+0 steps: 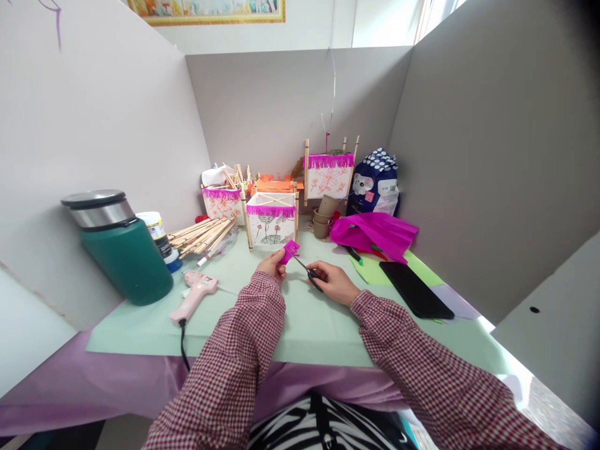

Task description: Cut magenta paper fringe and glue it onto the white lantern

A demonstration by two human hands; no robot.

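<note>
Between the fingers of my left hand [272, 265] is a small piece of magenta paper [291, 249] with slits cut along one side. My right hand [335, 283] grips a pair of scissors [315, 278] with dark handles, and the blades point at the paper's lower right edge. Just behind stands a square lantern [272, 228] of sticks and white drawn-on panels, trimmed with magenta fringe at the top. A larger crumpled sheet of magenta paper [375, 232] lies to the right of my hands.
At left stand a green bottle [126, 256], a white jar [157, 234], wooden sticks [206, 236] and a corded pink glue gun [195, 294]. A black phone [415, 289] lies at right. Farther back are another lantern [329, 178], small pots [322, 222] and a blue bag [375, 184]. Grey partitions enclose the table.
</note>
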